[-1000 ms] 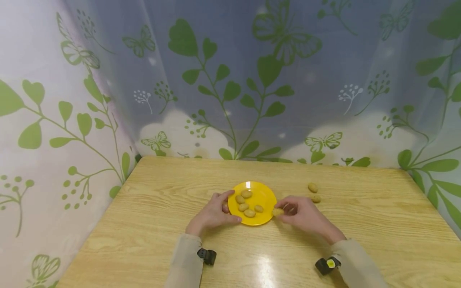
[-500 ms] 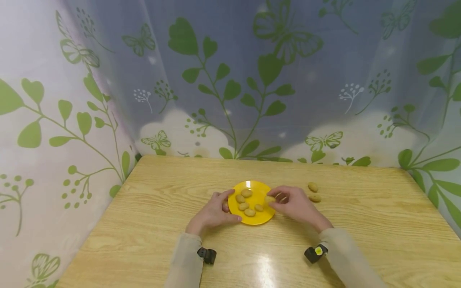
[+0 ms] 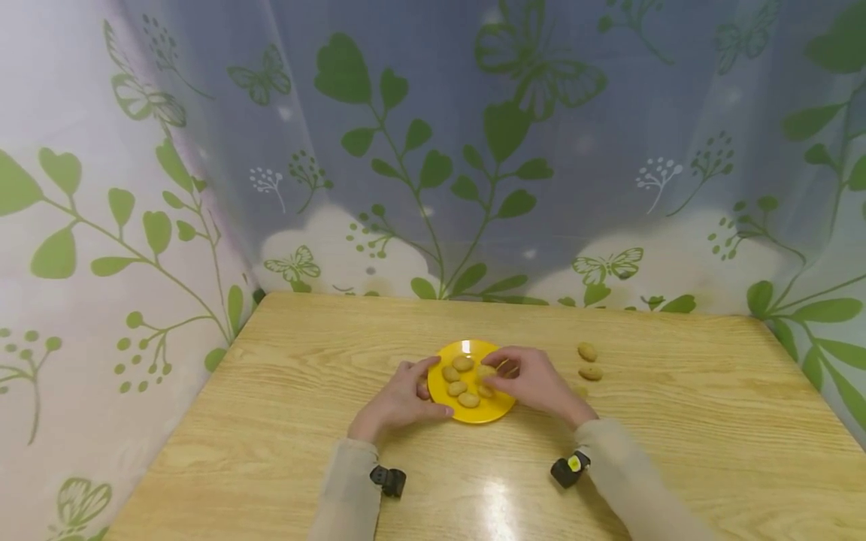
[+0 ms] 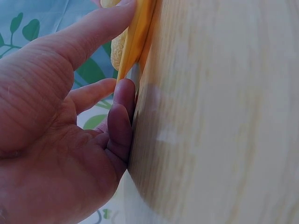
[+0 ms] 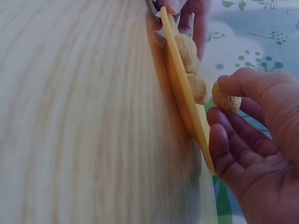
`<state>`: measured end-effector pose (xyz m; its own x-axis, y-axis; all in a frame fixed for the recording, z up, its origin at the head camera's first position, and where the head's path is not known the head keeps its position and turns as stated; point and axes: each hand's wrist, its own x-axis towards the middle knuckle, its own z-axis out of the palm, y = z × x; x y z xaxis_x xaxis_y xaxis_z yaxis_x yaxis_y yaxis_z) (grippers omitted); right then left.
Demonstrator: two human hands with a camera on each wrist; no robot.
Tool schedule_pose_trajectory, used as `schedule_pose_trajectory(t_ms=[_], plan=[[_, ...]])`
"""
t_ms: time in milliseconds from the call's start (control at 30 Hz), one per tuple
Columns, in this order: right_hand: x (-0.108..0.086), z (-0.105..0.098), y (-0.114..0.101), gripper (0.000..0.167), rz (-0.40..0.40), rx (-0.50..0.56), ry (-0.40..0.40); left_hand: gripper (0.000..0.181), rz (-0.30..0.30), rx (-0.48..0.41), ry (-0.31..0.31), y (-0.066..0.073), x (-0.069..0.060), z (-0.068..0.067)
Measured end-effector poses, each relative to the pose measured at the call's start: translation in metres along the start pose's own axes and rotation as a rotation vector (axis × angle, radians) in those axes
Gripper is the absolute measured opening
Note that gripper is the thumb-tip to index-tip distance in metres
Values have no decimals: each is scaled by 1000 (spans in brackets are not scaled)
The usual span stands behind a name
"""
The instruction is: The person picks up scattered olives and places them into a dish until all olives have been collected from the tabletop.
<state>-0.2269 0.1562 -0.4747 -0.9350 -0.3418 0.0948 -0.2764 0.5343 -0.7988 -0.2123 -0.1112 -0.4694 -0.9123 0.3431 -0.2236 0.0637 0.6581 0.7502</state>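
Observation:
A yellow plate (image 3: 500, 410) lies on the table and carries several tan, wrinkled walnuts (image 3: 469, 400). My left hand (image 3: 399, 402) holds its left edge, thumb over the near rim and fingers around the far side. In the left wrist view the curled lower fingers (image 4: 120, 122) touch the plate's edge close to the tabletop. Over the plate's right half, my right hand (image 3: 534, 379) pinches one walnut (image 5: 226, 98) between thumb and fingers. That walnut is apart from those on the plate in the right wrist view. The right fingers partly cover another walnut (image 3: 485, 391).
Two more walnuts, one farther back (image 3: 587, 351) and one nearer (image 3: 591, 373), lie on the wooden table (image 3: 284, 451) right of the plate. A small yellowish patch (image 3: 581, 391) shows beside the right wrist. A patterned curtain (image 3: 419, 150) hangs behind the table's far edge.
My right hand has carried its walnut leftward from beside the plate's right rim to above the plate. The left hand and the plate have stayed in place.

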Motion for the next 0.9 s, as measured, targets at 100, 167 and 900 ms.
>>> schedule_pose_trajectory(t_ms=[100,167,900], plan=[[3,4,-1,25,8,10,-8,93,7,-1,-3,-1,0,0],[4,7,-2,25,7,13,-17,93,9,-1,-6,-1,0,0],[11,17,-7,21,-7,-26,-88,94,11,-10,-4,-1,1,1]])
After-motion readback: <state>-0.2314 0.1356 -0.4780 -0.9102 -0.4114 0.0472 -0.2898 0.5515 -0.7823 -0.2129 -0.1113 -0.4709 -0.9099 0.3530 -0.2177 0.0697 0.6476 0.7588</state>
